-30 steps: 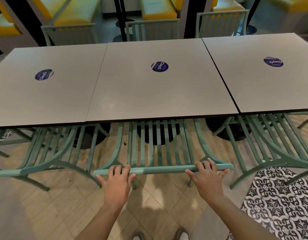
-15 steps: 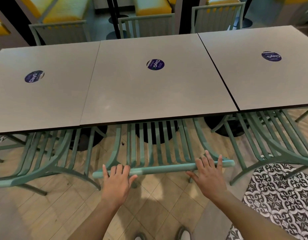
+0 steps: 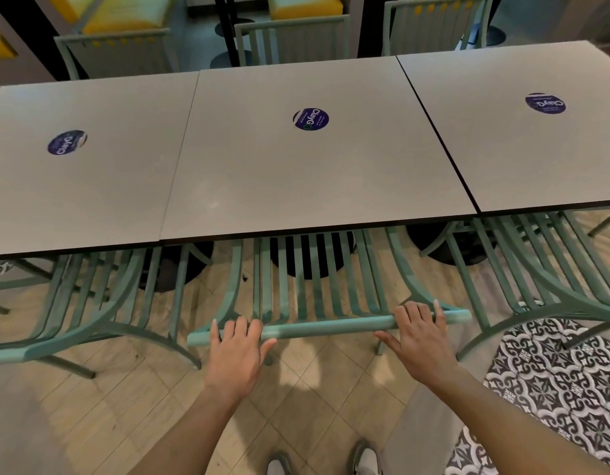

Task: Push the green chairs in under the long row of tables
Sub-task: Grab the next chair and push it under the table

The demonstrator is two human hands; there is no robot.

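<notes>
Table row [image 3: 314,186] ahead — both hands' fingers [image 3: 240,329] draped over chair rail [image 3: 327,326].

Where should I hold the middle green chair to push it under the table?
Hold the top rail of the middle green chair from the aisle side, one hand near each end. It is a straight horizontal bar facing you, so the push goes evenly.

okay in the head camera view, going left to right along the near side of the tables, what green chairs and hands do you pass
left green chair → left hand on the middle green chair's top rail → right hand on the same rail → right green chair
</notes>
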